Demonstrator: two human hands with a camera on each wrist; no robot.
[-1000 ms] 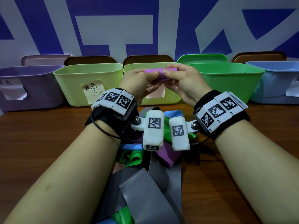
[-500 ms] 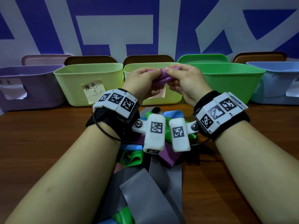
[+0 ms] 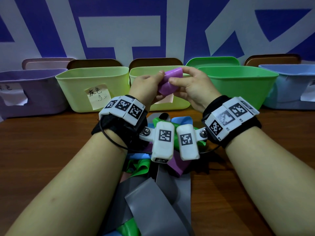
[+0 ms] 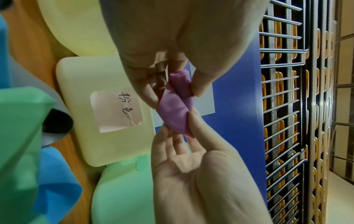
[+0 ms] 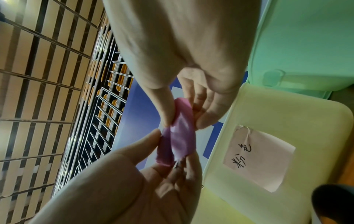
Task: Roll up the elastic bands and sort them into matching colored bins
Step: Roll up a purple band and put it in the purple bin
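Note:
A pink-purple elastic band [image 3: 170, 80], rolled into a short twisted bundle, is held in the air in front of the bins. My left hand [image 3: 159, 84] pinches its lower left end between thumb and fingers. My right hand [image 3: 178, 75] pinches its upper right end. In the left wrist view the band [image 4: 176, 115] runs between my left hand [image 4: 175, 93] above and my right hand [image 4: 180, 122] below. The right wrist view shows the band [image 5: 180, 136] under my right hand [image 5: 184, 121]. A yellow bin [image 3: 180, 106] with a pink note stands right behind it.
A row of bins stands at the back: purple [image 3: 34, 92], yellow-green with a note [image 3: 76, 92], green [image 3: 238, 82], light blue [image 3: 289, 86]. A pile of loose grey, green, blue and purple bands [image 3: 153, 193] lies on the wooden table [image 3: 42, 142] under my wrists.
The band lay level between both hands one second ago. It now stands tilted and twisted, its right end raised by my right hand and its left end lower.

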